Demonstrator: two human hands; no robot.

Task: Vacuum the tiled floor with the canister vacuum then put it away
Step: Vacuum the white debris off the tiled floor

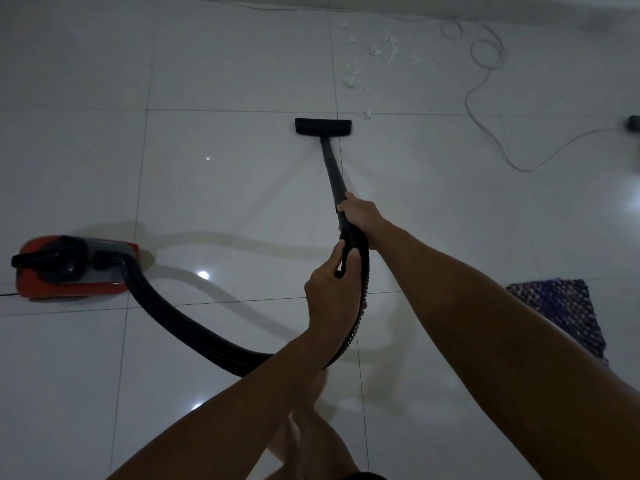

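1. The tiled floor [214,188] fills nearly the whole view: large glossy white tiles with thin dark grout lines, dimly lit, with small bright reflections. A pale strip along the top edge is the foot of a wall.
2. The canister vacuum [74,266], red with a black top, sits on the floor at the far left. A thin dark cable leaves it at the left edge and is cut off there.
3. Its ribbed black hose [194,336] curves from the canister along the floor, passes behind the left forearm and rises to the hands.
4. A woven purple mat [561,313] lies at the right, partly covered by the right forearm.
5. The black wand [333,171] slants forward to the flat floor head [323,127], which rests on the tiles just short of the scraps.
6. A pale cord [485,109] loops near the wall at upper right and runs to a dark object [634,123] cut off by the right edge; what it is cannot be told.
7. The right hand [360,216] grips the wand's lower end where the hose joins.
8. The left hand [332,289] is curled round the hose just below it.
9. Small white scraps [374,53] lie scattered beyond the floor head.
10. Bare legs show dimly at the bottom, between the forearms.
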